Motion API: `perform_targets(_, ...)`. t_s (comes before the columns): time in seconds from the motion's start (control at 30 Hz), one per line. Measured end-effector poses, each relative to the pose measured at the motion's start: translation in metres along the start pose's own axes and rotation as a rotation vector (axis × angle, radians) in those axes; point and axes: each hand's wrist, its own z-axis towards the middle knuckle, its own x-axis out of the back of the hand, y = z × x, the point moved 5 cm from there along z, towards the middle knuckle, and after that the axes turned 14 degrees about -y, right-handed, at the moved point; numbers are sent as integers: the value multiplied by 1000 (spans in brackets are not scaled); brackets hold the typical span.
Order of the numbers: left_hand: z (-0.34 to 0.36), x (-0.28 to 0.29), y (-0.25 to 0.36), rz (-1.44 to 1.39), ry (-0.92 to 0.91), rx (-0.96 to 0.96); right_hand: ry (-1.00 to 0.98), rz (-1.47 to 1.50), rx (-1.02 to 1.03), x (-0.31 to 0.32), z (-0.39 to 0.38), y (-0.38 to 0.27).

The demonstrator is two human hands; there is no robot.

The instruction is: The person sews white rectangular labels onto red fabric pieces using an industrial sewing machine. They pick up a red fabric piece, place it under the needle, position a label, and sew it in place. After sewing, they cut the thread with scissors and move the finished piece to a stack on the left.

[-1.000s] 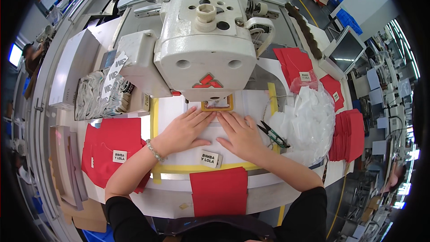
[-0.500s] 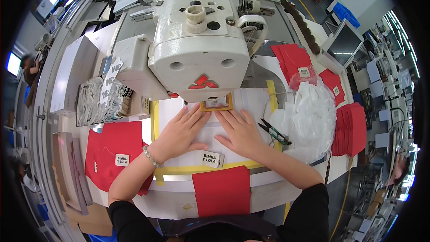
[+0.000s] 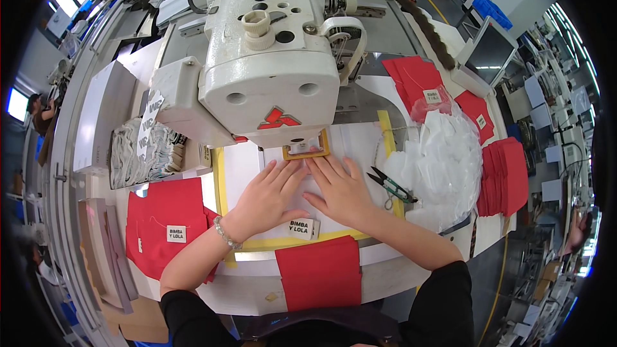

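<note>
Under the head of a white sewing machine [image 3: 267, 83] sits a small yellow-edged frame [image 3: 324, 143]. Both my hands lie palm down on the white work sheet [image 3: 241, 170] in front of it, fingers stretched out. My left hand [image 3: 267, 199], with a beaded bracelet at the wrist, has its fingertips just short of the frame. My right hand [image 3: 340, 193] reaches the frame's near edge with its fingertips. Neither hand visibly holds anything. Close below my left thumb is a small stack of white labels [image 3: 300, 227] with black print. What lies inside the frame is partly hidden.
Red fabric pieces [image 3: 318, 273] lie at the front edge, with more red fabric [image 3: 157, 202] on the left. To the right are green-handled thread snips [image 3: 393, 187], a white plastic-wrapped heap [image 3: 437, 170] and a red stack [image 3: 503, 177]. An open box [image 3: 144, 151] holds white bundles.
My left hand has drawn back slightly from the frame, and its thumb has come down nearer the label stack. My right hand stays by the frame. The view has shifted a little.
</note>
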Motion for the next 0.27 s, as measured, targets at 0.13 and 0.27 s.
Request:
perform_targets(0.13, 4, -7, -6, 11, -31, -6, 20, 5, -8, 3, -1, -1)
perform_targets(0.27, 5, -10, -8, -27, -84, 29, 22, 5, -8, 0, -2, 1)
